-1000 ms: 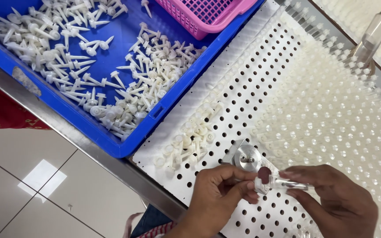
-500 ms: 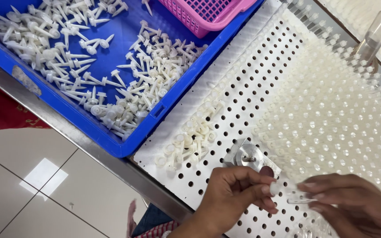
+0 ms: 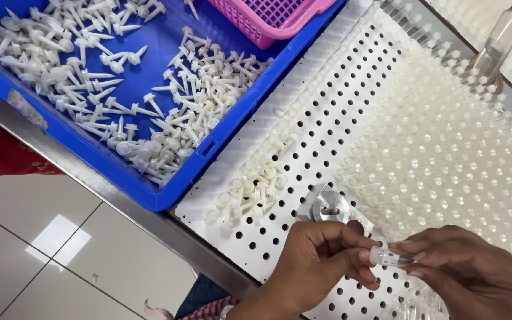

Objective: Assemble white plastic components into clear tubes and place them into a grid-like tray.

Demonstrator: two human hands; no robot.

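From here I can't see much of the small clear tube point(image 3: 388, 257): only its white capped end and a short stretch of the barrel show, the rest is buried under the fingers of the right hand point(image 3: 475, 278), whose wrist is cut off by the right and near edges. The near part of the left hand point(image 3: 318, 269) also runs out of the picture at the bottom. The tube lies roughly level, its long axis running left to right, capped end pointing left toward the left hand. It sits in the air between the two hands, at the near edge of the white perforated board point(image 3: 327, 124), just near of a small round metal fixture point(image 3: 331, 207). The right hand is clamped on the barrel with thumb and fingertips, palm down. The left hand is curled, its thumb and forefinger pinched at the cap end. A loose heap of white plastic pieces point(image 3: 250, 189) lies on the board to the left, and the blue bin point(image 3: 232, 124) of more pieces stands farther left on the bench.
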